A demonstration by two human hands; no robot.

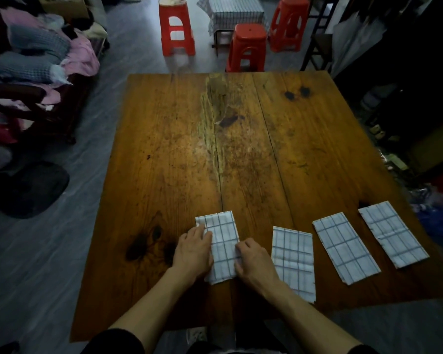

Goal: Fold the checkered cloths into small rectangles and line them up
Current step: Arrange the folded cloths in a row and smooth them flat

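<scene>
**Both hands on the leftmost of four folded checkered cloths**

Head view: Four folded checkered cloths lie as narrow rectangles along the near edge of the wooden table (184, 139), each apart from the next. Both hands rest on the leftmost cloth (221, 241). The left hand (193, 249) lies on that cloth's left long edge, knuckles up, fingers bent and pointing away from the person, their tips on the fabric near the far left corner. The right hand (253, 259) lies on the right long edge, lower down, fingers bent inward with the tips pressed onto the cloth. Whether either hand pinches the fabric or only presses it flat cannot be told, since the fingertips are hidden under the knuckles. Between the two hands a strip of the check pattern shows, and the cloth's near end sticks out toward the person between the wrists.

Just beyond the right hand, with the right forearm crossing its near left corner, lies the second cloth (293, 261). Farther out on that side lies the third cloth (345, 249), tilted, and past it the fourth cloth (393, 233), tilted the same way and near the table's right edge.

Well beyond the hands, past the far table edge, stand three red plastic stools (247, 47) around a small table draped in checkered fabric (234, 11).
</scene>
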